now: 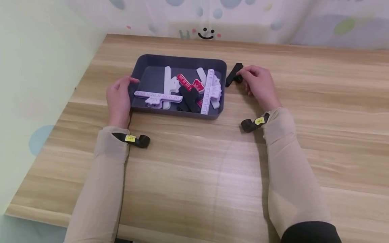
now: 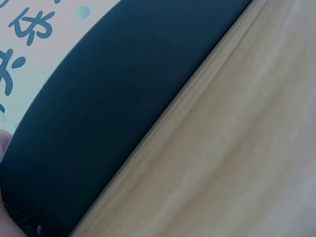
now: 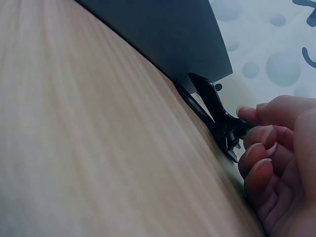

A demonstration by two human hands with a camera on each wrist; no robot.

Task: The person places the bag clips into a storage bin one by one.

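Note:
A dark grey tray [image 1: 179,115] holds several long-jawed spring clips, among them a white clip [image 1: 167,81], a red clip [image 1: 185,82], a lilac clip [image 1: 158,96] and a black clip [image 1: 191,99]. At the tray's left end my left hand [image 1: 118,99] grips the side wall, one finger reaching over the rim. Outside the right end, another black clip [image 1: 233,75] lies on the table, tilted along the tray's wall. My right hand [image 1: 258,82] pinches its handle end between thumb and forefinger; the right wrist view shows its spring and spread jaws near the tray.
The wooden table [image 1: 188,175] runs up to a patterned wall covering [image 1: 258,20] at the back. Its left edge slants beside a pale wall [image 1: 45,67]. A wrist camera [image 1: 143,141] juts from the left sleeve, another camera [image 1: 247,125] from the right sleeve.

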